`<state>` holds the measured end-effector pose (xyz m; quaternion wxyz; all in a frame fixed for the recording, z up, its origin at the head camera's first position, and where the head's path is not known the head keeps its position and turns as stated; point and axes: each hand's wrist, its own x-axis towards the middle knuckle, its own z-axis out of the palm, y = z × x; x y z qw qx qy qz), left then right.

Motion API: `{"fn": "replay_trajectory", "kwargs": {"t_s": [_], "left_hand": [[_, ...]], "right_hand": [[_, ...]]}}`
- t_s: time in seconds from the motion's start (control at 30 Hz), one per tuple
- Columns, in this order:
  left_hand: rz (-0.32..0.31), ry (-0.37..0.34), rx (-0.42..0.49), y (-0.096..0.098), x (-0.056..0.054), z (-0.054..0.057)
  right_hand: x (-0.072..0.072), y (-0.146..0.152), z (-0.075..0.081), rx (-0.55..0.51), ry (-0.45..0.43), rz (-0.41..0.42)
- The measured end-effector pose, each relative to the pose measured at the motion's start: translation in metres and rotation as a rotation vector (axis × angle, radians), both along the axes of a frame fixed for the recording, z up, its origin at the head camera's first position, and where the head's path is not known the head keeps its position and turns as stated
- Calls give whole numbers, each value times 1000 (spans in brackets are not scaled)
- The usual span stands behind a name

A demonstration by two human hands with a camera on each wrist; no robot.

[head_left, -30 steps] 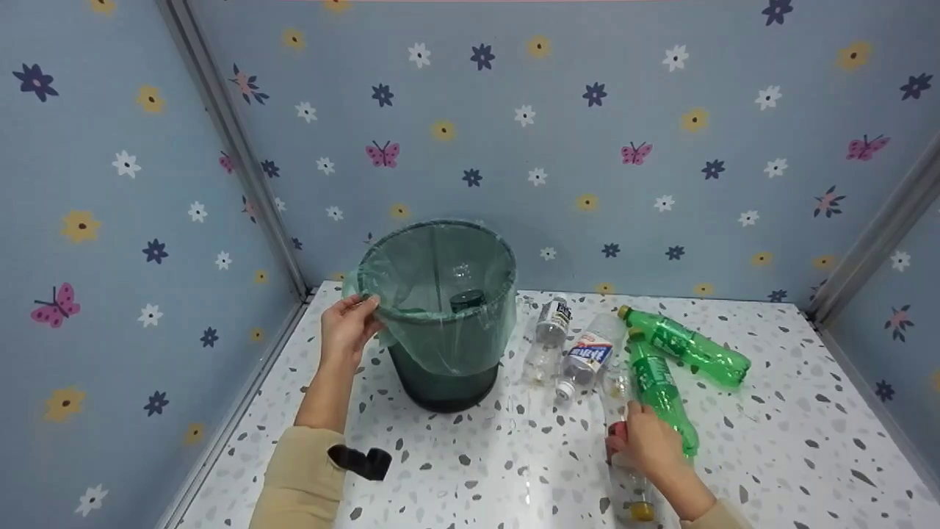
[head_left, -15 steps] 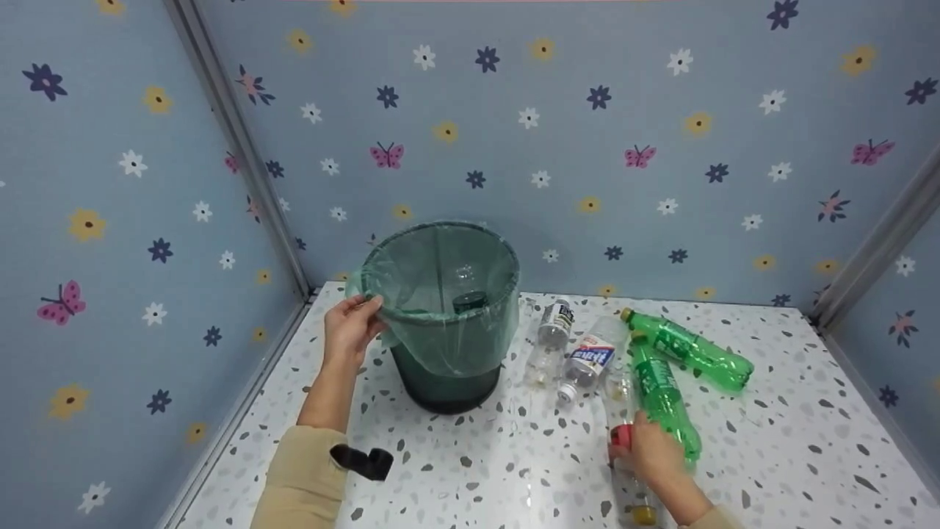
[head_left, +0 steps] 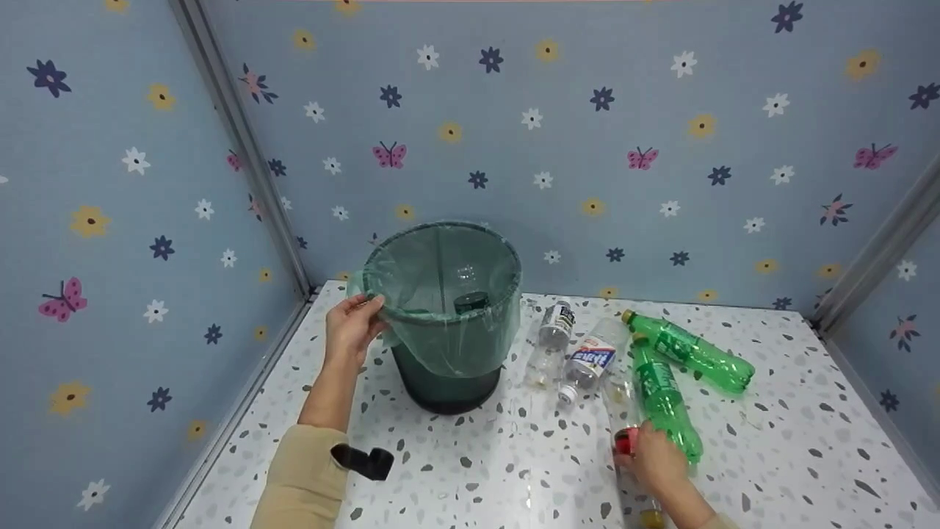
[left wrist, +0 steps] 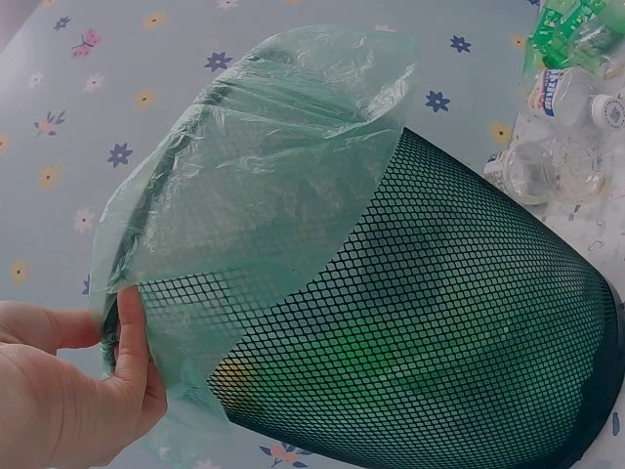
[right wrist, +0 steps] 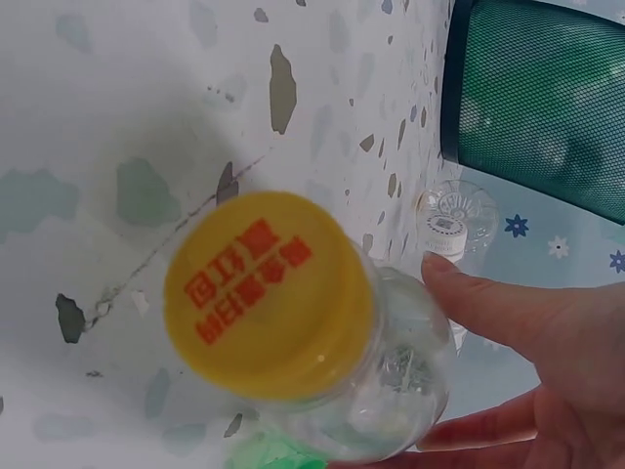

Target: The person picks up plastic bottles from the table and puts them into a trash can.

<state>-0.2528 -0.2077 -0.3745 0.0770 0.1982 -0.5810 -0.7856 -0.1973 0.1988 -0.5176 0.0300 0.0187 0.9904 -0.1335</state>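
In the head view my left hand [head_left: 351, 327] pinches the near-left rim of a dark mesh waste bin [head_left: 444, 389], over a thin green bin liner [left wrist: 273, 166]. My right hand [head_left: 659, 459] grips a clear plastic bottle [right wrist: 391, 371] with a yellow cap [right wrist: 269, 293] and a red label [head_left: 626, 441]. The cap points towards me; the hand covers part of the bottle. Whether it is lifted off the table I cannot tell. Just right of that hand lies a green bottle [head_left: 664, 397], with a second green bottle [head_left: 694, 349] behind it.
Left of the green bottles lie a clear bottle [head_left: 591, 360] with a blue and white label and another clear bottle [head_left: 554, 338] with a black and white label. A dark-topped item [head_left: 470, 301] shows inside the bin. Flowered walls [head_left: 543, 147] enclose the speckled table [head_left: 455, 477].
My right hand has shifted slightly towards me with the clear bottle, and its red label shows differently. The left hand keeps its hold on the rim. The head view has drifted a little.
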Motion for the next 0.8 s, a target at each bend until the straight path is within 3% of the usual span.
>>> {"fn": "replay_trajectory", "kwargs": {"t_s": [0.3,0.8], "left_hand": [[1,-4,0,1,0,2],[8,-22,7,0,0,2]], "right_hand": [[-1,2,-2,-2,-21,2],[4,9,4,-109,-61,-39]]}}
